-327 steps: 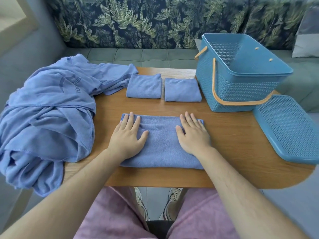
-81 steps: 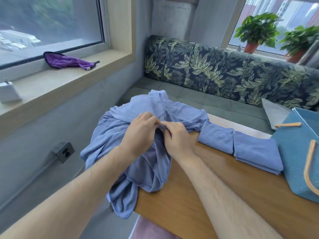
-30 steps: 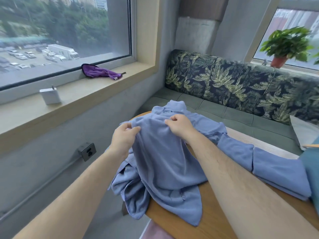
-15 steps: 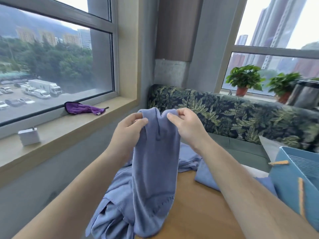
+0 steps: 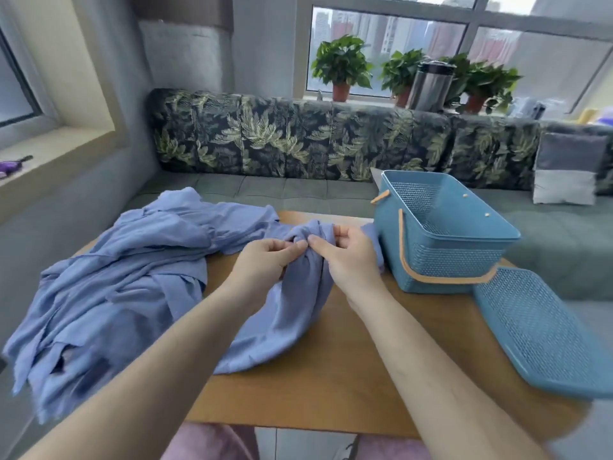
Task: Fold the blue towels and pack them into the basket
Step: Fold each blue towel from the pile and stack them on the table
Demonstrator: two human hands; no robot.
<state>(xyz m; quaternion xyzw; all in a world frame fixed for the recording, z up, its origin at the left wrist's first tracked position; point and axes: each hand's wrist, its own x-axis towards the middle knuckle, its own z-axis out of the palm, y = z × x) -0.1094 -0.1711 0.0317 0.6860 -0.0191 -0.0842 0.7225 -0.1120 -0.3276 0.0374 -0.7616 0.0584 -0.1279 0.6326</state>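
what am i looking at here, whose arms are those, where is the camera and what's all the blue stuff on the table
No machine here: these are a person's two bare arms, filmed by a wide-angle camera worn on the head, looking forward and down. The left hand and right hand pinch the bunched top of one blue towel, whose rest drapes onto the wooden table. On the left lies a heap of unfolded blue towels, hanging over the table edge. On the right stands an open blue basket with a tan handle; its lid lies flat beside it. No towel shows inside the basket.
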